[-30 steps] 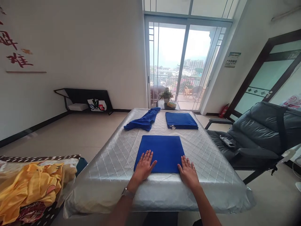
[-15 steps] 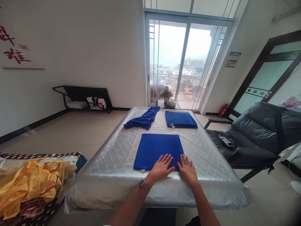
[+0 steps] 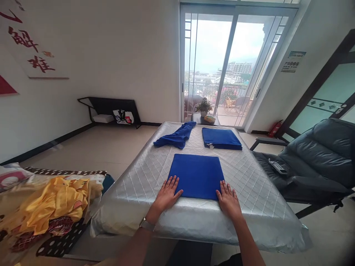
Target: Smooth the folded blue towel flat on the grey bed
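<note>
Seen from a head-worn camera at the near edge of the bench [image 3: 149, 177], the wide view faces forward and down, left hand [image 3: 167, 194] and right hand [image 3: 229, 199] close below, glass door [image 3: 219, 70] square ahead, well beyond.

You have a dark armchair [image 3: 321, 153] on your right and yellow fabric [image 3: 57, 203] on your left. Ahead, you see a potted plant [image 3: 203, 107].
</note>
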The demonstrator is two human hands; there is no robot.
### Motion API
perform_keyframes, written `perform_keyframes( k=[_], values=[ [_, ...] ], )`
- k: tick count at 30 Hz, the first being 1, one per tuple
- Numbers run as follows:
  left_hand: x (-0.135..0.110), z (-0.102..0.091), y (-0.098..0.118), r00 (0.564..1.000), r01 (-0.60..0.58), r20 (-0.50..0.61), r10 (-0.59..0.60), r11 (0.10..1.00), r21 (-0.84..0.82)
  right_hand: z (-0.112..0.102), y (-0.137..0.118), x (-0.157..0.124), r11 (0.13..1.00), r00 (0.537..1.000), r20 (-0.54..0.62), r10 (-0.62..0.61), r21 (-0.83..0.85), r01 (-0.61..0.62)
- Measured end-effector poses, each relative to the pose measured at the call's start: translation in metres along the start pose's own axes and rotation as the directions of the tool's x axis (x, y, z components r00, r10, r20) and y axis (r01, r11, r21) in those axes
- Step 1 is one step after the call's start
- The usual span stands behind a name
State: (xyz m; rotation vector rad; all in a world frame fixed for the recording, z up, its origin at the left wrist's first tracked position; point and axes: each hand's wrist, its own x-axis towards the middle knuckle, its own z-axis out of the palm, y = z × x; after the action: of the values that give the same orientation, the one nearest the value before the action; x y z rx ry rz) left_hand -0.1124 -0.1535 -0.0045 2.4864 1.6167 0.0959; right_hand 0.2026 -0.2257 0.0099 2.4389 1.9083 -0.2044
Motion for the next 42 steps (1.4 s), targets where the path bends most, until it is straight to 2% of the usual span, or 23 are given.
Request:
perform_keyframes(
  k=[11,16,22,26,30,37,42],
  values=[
    [-0.002,0.002,0.004,0.998,-0.015,-0.063,0.014,1.000,-0.011,0.011,0.007,0.004,0.998,0.998,-0.050,-0.035,-0.055,0.032],
    [-0.002,0.007,0.007,0.993,0.005,-0.116,-0.005,1.000,0.002,0.004,0.006,0.005,0.998,0.994,-0.104,-0.023,-0.064,0.016],
    [-0.004,0.006,0.008,0.992,0.000,-0.125,-0.001,1.000,-0.012,-0.011,-0.004,0.027,1.000,0.995,-0.101,-0.013,-0.025,0.010],
    [-0.004,0.005,0.007,0.991,-0.004,-0.130,0.001,1.000,-0.026,-0.006,-0.007,0.041,0.999,0.995,-0.095,-0.012,-0.036,0.009],
    [-0.004,0.003,0.009,0.993,0.000,-0.121,-0.003,1.000,-0.028,0.002,-0.006,0.044,0.999,0.991,-0.129,-0.027,-0.049,0.021],
    [-0.007,0.001,0.011,0.969,0.142,-0.201,-0.144,0.990,-0.021,0.001,-0.006,0.041,0.999,0.991,-0.129,-0.033,-0.030,0.029],
    [-0.002,-0.001,0.016,0.951,0.237,-0.202,-0.234,0.971,-0.011,0.000,-0.007,0.041,0.999,0.990,-0.138,-0.030,-0.022,0.027]
  ],
)
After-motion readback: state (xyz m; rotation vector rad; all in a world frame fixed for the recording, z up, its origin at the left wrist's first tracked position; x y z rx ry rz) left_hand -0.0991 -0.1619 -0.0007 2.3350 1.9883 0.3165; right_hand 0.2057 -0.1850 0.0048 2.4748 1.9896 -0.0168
